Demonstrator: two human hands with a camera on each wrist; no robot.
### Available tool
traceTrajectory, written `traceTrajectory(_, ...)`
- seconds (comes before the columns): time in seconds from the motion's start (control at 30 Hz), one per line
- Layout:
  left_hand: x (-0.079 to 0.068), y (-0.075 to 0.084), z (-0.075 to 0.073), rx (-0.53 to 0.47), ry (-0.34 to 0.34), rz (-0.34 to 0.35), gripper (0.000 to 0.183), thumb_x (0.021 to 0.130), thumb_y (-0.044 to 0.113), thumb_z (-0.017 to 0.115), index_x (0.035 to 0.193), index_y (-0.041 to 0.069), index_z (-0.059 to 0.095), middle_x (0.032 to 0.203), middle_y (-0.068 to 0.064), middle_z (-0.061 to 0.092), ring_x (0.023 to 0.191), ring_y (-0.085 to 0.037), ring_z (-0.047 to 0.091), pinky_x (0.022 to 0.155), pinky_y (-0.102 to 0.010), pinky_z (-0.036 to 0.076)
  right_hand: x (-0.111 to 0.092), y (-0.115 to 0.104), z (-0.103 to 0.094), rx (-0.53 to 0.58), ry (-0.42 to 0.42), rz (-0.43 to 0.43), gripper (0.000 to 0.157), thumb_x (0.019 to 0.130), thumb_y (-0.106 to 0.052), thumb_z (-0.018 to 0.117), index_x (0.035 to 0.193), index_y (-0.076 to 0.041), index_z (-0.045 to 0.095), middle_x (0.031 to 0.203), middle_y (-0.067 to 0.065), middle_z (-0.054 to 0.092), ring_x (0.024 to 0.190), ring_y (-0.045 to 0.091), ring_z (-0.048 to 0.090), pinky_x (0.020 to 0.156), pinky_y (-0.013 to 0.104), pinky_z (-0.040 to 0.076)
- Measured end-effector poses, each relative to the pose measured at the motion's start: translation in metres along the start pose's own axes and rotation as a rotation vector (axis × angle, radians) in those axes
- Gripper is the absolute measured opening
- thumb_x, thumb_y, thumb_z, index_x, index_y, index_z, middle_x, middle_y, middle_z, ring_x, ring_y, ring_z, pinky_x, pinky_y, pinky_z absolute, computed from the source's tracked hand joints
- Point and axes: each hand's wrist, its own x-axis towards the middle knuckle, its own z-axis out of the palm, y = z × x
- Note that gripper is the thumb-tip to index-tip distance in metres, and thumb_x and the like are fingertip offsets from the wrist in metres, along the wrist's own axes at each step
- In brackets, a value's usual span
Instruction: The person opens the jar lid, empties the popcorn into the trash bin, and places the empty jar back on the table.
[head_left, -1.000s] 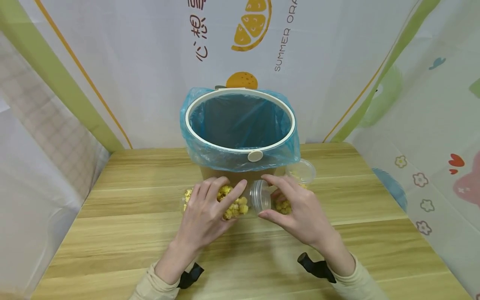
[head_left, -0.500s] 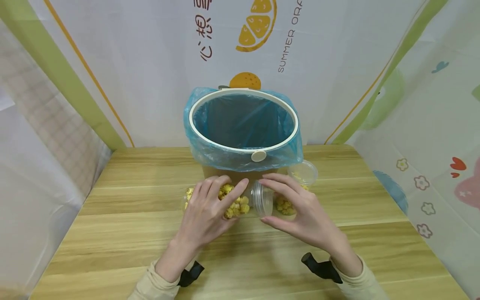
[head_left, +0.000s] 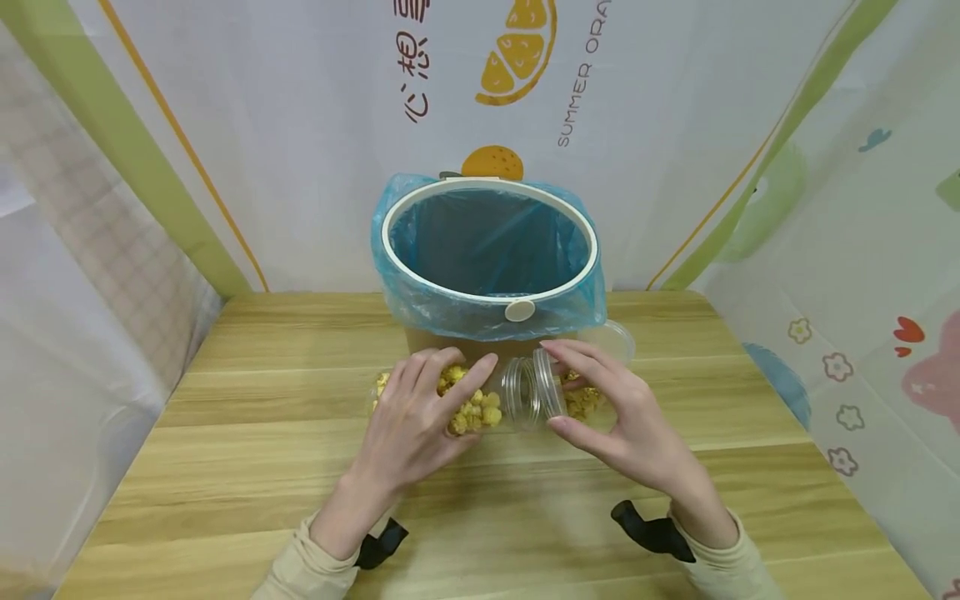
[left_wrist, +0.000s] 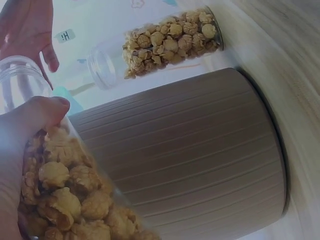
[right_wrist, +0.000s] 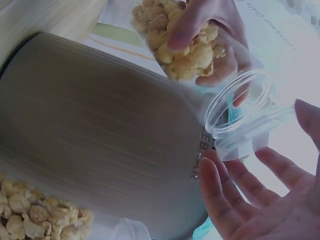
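My left hand [head_left: 416, 417] grips a clear plastic jar [head_left: 472, 412] of popcorn, tilted so that its mouth points right in the head view. In my right hand [head_left: 637, 417], a clear screw lid [head_left: 550, 383] is pinched between thumb and fingers. A narrow gap separates the lid from the threaded mouth of the jar. The right wrist view shows the lid [right_wrist: 255, 132] close beside that mouth. A second clear jar [left_wrist: 172, 42] of popcorn stands upright on the table, partly behind my right hand in the head view. I cannot tell whether it is capped.
Just beyond my hands stands a brown ribbed bin [left_wrist: 175, 155]. A blue bag [head_left: 487, 321] lines it, held by an oval white ring [head_left: 384, 242]. The wooden table [head_left: 247, 400] ends at a printed cloth [head_left: 315, 167] behind, with another printed cloth [head_left: 885, 250] to the right.
The right hand has moved the lid away from the jar's mouth, to the right, opening a gap. The left hand still holds the jar in about the same place.
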Motion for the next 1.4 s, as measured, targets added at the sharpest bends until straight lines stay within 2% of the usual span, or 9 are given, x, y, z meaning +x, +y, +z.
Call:
traceTrajectory(0.17,0.0,-0.003,0.0,-0.043,0.014,0.001,0.103,0.055,0.04,0.097,0.146,0.021,0.052,0.119,-0.011,0.058,0.105,-0.028,0.056,0.088,-0.044,0.053,0.0,0.003,-0.001,0.004,-0.001,0.026,0.071,0.085,-0.001,0.076,0.15,-0.011,0.052,0.146,0.009,0.058,0.124,0.011,0.058,0.087,0.028,0.06)
traceTrajectory(0.37,0.0,-0.009,-0.006,-0.091,0.037,0.006,0.106,0.052,0.038,0.099,0.145,0.018,0.051,0.119,-0.01,0.058,0.105,-0.027,0.056,0.085,-0.045,0.057,-0.001,0.011,0.002,0.031,-0.006,0.052,0.067,0.088,-0.002,0.069,0.151,-0.015,0.051,0.144,0.006,0.059,0.119,0.01,0.06,0.087,0.027,0.059)
traceTrajectory(0.53,0.001,-0.015,-0.011,-0.132,0.086,-0.004,0.099,0.055,0.034,0.095,0.143,0.015,0.053,0.12,-0.011,0.059,0.105,-0.027,0.057,0.085,-0.045,0.058,-0.009,0.02,0.006,0.041,-0.021,0.078,0.066,0.089,-0.002,0.069,0.151,-0.014,0.05,0.137,0.004,0.061,0.11,0.01,0.061,0.087,0.028,0.059)
traceTrajectory(0.7,0.004,-0.02,-0.015,-0.156,0.129,-0.004,0.097,0.056,0.033,0.093,0.142,0.013,0.052,0.119,-0.012,0.06,0.104,-0.027,0.058,0.08,-0.045,0.059,-0.014,0.029,0.013,0.018,-0.064,0.077,0.065,0.09,-0.006,0.071,0.151,-0.014,0.051,0.139,0.003,0.06,0.106,0.008,0.063,0.084,0.03,0.061)
traceTrajectory(0.87,0.005,-0.022,-0.019,-0.18,0.162,-0.022,0.089,0.063,0.038,0.087,0.141,0.01,0.054,0.118,-0.013,0.061,0.104,-0.028,0.06,0.078,-0.046,0.06,-0.019,0.035,0.018,-0.031,-0.111,0.099,0.067,0.09,-0.012,0.073,0.152,-0.022,0.049,0.14,0.001,0.06,0.102,0.006,0.065,0.085,0.03,0.06)
traceTrajectory(1.1,0.002,-0.023,-0.023,-0.202,0.201,-0.056,0.071,0.086,0.054,0.066,0.139,0.009,0.055,0.117,-0.014,0.062,0.1,-0.029,0.061,0.076,-0.048,0.059,-0.025,0.04,0.027,-0.109,-0.163,0.1,0.066,0.089,-0.025,0.079,0.15,-0.028,0.052,0.138,-0.002,0.062,0.108,0.01,0.067,0.088,0.029,0.059)
traceTrajectory(1.27,0.003,-0.025,-0.025,-0.19,0.228,-0.063,0.072,0.09,0.06,0.061,0.138,0.006,0.056,0.116,-0.015,0.063,0.098,-0.029,0.06,0.072,-0.046,0.059,-0.029,0.046,0.034,-0.162,-0.21,0.071,0.063,0.09,-0.035,0.079,0.148,-0.027,0.055,0.139,-0.007,0.06,0.112,0.006,0.064,0.088,0.027,0.059)
traceTrajectory(1.4,0.003,-0.027,-0.027,-0.178,0.232,-0.069,0.074,0.09,0.06,0.061,0.138,0.004,0.056,0.116,-0.016,0.063,0.099,-0.029,0.06,0.073,-0.046,0.058,-0.031,0.051,0.04,-0.194,-0.243,0.047,0.063,0.09,-0.039,0.078,0.147,-0.028,0.055,0.139,-0.01,0.059,0.119,0.007,0.063,0.092,0.032,0.059)
